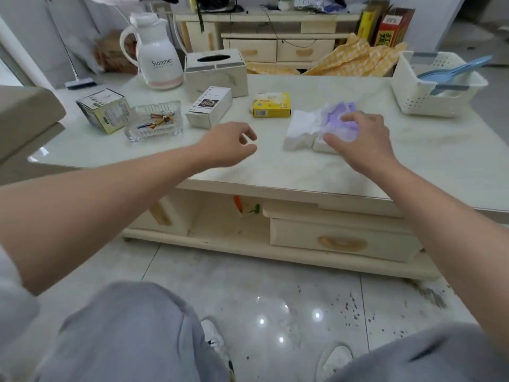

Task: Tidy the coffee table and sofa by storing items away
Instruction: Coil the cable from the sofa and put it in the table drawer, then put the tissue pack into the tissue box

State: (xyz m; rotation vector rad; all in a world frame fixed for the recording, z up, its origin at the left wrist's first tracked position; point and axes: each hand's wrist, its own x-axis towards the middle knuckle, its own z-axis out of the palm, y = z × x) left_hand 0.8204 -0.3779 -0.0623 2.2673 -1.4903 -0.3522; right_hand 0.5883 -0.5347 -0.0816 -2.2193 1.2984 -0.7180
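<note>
The right hand [358,139] rests on the tissue pack [316,128], fingers curled on its purple wrap. The left hand [228,144] hovers loose, holding nothing. A yellow box [272,105] lies just behind; a basket [429,84] stands at the table [275,166] corner.

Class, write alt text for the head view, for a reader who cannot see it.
A seated person's right hand grips a purple-and-white tissue pack on a pale coffee table; the left hand hovers open. Also there: boxes, an ashtray, a jug, a basket.
</note>
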